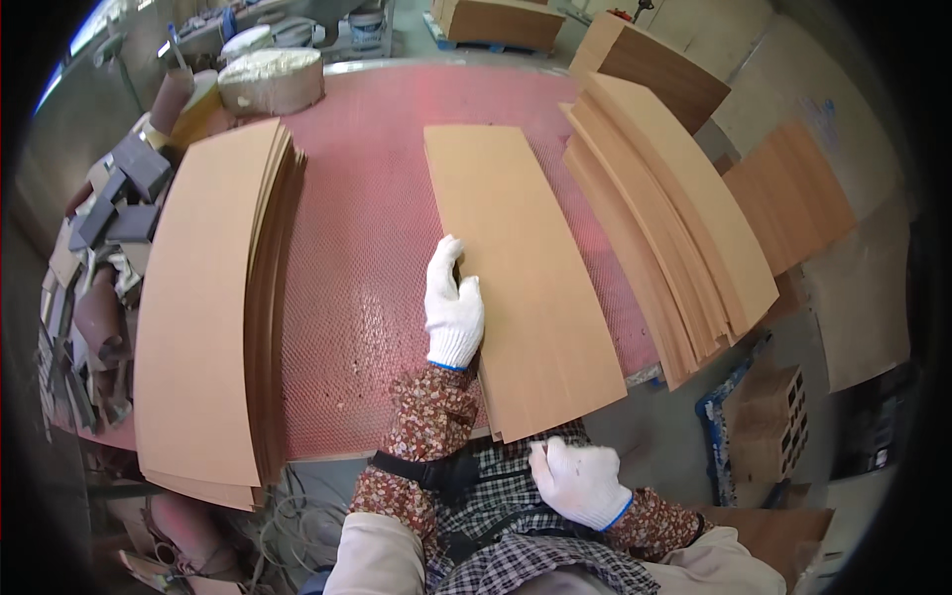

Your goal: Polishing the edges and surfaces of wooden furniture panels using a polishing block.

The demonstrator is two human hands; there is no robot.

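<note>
A long tan wood panel (531, 268) lies lengthwise in the middle of the red mesh-textured table (347, 258). A second edge shows under its near left corner. My left hand (454, 312), in a white knit glove, is at the panel's left edge, fingers bent and thumb touching the edge. A dark sliver shows between thumb and fingers; what it is I cannot tell. My right hand (583, 484), also gloved, is closed in front of my body, just off the panel's near end. Whatever its fingers hold, if anything, is hidden.
A stack of similar panels (203, 307) stands left, another stack (684, 218) right. Dark sanding-type blocks (139, 169) and rolls crowd the far left edge. A round pale drum-like object (271, 81) sits at the back left. A blue-edged pallet (724, 426) is right, below the table.
</note>
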